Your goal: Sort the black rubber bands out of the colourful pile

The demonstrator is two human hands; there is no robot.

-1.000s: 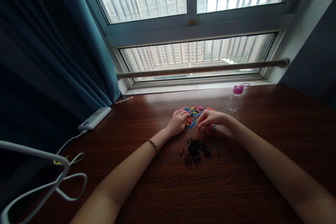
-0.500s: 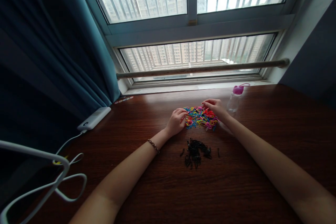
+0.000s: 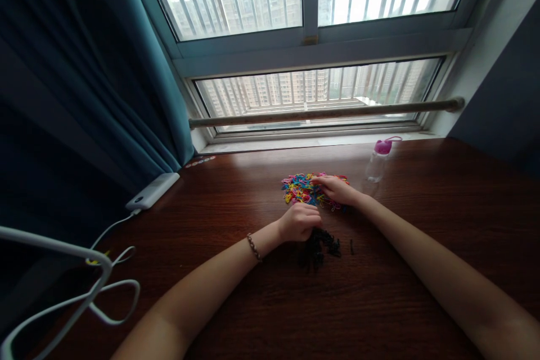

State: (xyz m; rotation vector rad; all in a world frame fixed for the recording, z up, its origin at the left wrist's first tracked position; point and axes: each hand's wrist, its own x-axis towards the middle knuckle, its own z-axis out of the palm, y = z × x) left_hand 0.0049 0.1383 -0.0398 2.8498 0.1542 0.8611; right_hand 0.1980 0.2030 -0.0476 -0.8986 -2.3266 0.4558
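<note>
A heap of small coloured rubber bands (image 3: 300, 188) lies on the dark wooden table (image 3: 405, 219) near the window. A smaller heap of black bands (image 3: 323, 247) lies closer to me. My left hand (image 3: 300, 221) is curled with its fingers closed over the near left edge of the black heap; what they hold is hidden. My right hand (image 3: 336, 189) rests on the right side of the coloured heap, fingers bent and pinching among the bands. A braided bracelet (image 3: 253, 247) sits on my left wrist.
A small clear bottle with a pink cap (image 3: 377, 161) stands right of the coloured heap. A white power bank (image 3: 152, 191) with a cable lies at the table's left edge by the teal curtain (image 3: 84, 79). A white hanger (image 3: 67, 287) juts in at bottom left.
My left hand has drawn back from the coloured heap to the black heap. My right hand went to the far side of the coloured heap, then settled on its right part.
</note>
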